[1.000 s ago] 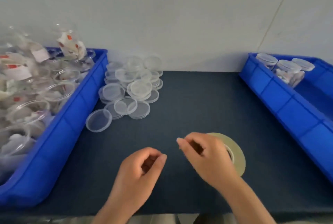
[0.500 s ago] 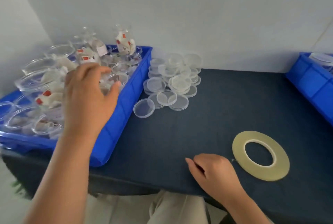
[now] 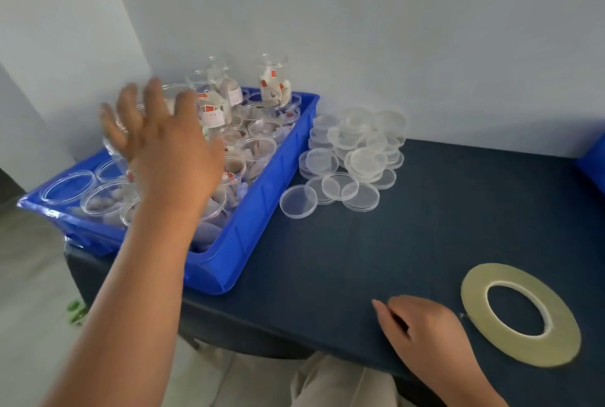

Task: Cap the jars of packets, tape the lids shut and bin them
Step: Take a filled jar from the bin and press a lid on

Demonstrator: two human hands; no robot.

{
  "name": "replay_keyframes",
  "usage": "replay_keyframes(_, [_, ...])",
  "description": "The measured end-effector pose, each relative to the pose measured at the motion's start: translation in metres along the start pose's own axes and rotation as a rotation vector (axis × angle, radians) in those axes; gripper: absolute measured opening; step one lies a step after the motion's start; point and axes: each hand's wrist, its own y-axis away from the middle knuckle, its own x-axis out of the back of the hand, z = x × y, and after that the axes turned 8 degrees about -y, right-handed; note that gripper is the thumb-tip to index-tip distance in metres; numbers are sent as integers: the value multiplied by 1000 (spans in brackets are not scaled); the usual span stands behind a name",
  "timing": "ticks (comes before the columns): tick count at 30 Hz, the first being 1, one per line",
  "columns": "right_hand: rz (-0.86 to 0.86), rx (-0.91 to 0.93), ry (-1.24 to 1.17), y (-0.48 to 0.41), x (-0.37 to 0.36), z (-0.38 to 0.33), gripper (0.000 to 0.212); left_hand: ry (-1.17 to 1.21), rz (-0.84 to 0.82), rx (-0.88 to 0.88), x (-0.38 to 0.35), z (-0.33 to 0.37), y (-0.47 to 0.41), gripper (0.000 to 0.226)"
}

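Left hand spread wide, blurred, over uncapped jars of packets standing in blue bin at the table's left edge; contact unclear. Loose clear lids piled just right of the bin. Right hand curled on dark table beside flat tape roll; can't tell if it pinches anything.

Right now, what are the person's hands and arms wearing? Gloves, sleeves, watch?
Nothing on them that I can see. The left hand and right hand are bare: no gloves, no rings. Both forearms are uncovered to the frame edge, no sleeves, watch or wristband. Left fingertips are motion-blurred. Beige trousers show below.
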Motion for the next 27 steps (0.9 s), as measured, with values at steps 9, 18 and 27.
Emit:
replay_keyframes(9, [5, -25, -38, -2, 3, -6, 52, 104, -148, 81, -14, -16, -10, 59])
replay_keyframes(18, [2, -63, -105, -3, 8, -12, 46, 484, 94, -275, 23, -4, -8, 37])
replay_keyframes(27, [-8, -304, -709, -23, 9, -50, 112, 939, -324, -849, 24, 103, 115, 26])
